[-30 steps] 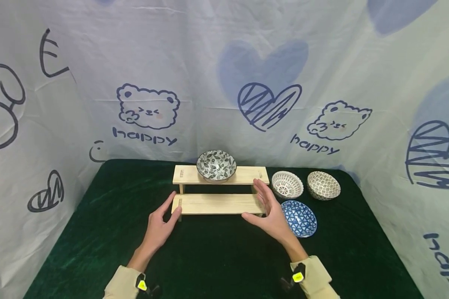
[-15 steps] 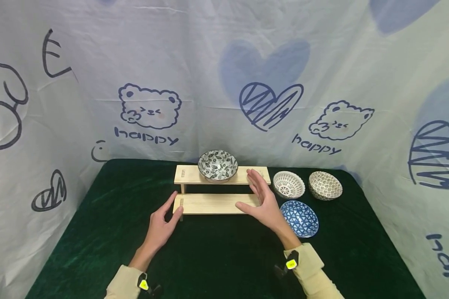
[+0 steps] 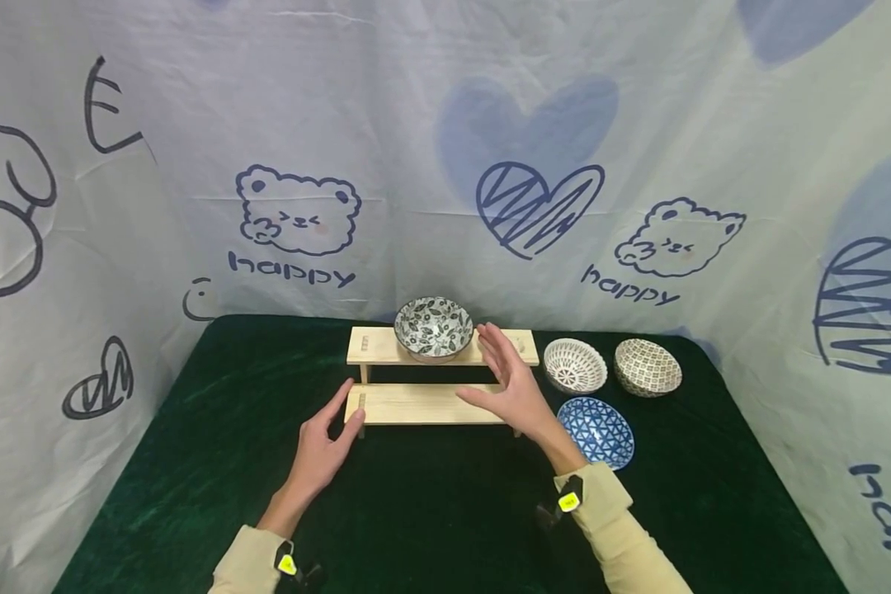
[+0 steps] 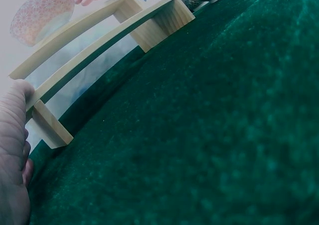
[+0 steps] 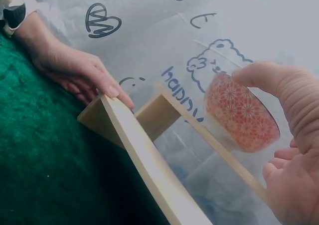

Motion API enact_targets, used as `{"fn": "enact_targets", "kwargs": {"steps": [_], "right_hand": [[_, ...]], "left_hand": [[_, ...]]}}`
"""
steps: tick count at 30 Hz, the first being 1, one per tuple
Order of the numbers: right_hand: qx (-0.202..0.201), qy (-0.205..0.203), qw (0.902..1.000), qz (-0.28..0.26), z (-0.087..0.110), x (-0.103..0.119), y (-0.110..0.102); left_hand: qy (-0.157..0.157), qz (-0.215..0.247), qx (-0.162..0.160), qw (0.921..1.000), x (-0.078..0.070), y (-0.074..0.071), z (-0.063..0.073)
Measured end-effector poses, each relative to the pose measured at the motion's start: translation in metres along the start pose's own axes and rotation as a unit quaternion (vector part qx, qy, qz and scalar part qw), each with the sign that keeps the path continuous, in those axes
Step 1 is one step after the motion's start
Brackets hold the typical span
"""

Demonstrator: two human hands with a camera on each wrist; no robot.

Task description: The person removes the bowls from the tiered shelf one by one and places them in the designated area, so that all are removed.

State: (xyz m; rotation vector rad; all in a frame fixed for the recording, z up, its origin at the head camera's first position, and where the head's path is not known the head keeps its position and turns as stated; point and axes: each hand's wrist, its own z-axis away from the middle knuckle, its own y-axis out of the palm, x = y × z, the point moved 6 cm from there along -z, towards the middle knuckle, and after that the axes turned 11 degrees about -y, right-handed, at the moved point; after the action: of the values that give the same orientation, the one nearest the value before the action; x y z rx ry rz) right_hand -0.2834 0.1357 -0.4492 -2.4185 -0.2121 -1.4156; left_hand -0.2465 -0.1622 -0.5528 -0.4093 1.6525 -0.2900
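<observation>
A two-tier wooden stand (image 3: 423, 406) rests on the green cloth. On its upper board sits a bowl (image 3: 432, 328) with a dark leaf pattern inside; in the right wrist view the bowl's outside (image 5: 241, 115) shows red flowers. My left hand (image 3: 319, 450) holds the lower board's left end, thumb at the front edge and fingers at the back. My right hand (image 3: 511, 392) hovers over the stand's right side, thumb and fingers spread apart, fingertips just right of the bowl. Nothing is in its grasp.
Right of the stand are a white patterned bowl (image 3: 575, 366), a beige checked bowl (image 3: 648, 368) and a blue triangle-patterned dish (image 3: 596, 432). Printed white fabric (image 3: 416, 124) hangs behind and along both sides of the green cloth (image 3: 416, 511).
My right hand has moved left and slightly up, from the stand's right end toward the leaf-patterned bowl. My left hand stays at the lower board's left end.
</observation>
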Motion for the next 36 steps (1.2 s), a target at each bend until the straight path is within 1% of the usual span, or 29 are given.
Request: {"fn": "enact_targets", "kwargs": {"steps": [8, 17, 24, 31, 36], "right_hand": [[0.004, 0.021, 0.9998, 0.004, -0.011, -0.001, 0.005], [0.002, 0.029, 0.9996, -0.003, -0.023, -0.004, 0.011], [-0.010, 0.037, 0.9989, -0.027, -0.028, -0.008, 0.014], [-0.024, 0.052, 0.9983, -0.009, -0.034, -0.011, 0.018], [-0.037, 0.067, 0.9970, -0.011, -0.038, -0.015, 0.021]], "left_hand": [[-0.002, -0.006, 0.000, 1.0000, 0.000, 0.000, 0.000], [-0.006, -0.003, 0.005, 1.0000, -0.001, 0.000, 0.001], [-0.007, -0.003, 0.005, 1.0000, 0.000, 0.000, 0.001], [-0.011, 0.001, 0.007, 0.9999, 0.000, -0.001, 0.002], [-0.008, -0.001, 0.006, 0.9999, 0.001, -0.001, 0.001]]}}
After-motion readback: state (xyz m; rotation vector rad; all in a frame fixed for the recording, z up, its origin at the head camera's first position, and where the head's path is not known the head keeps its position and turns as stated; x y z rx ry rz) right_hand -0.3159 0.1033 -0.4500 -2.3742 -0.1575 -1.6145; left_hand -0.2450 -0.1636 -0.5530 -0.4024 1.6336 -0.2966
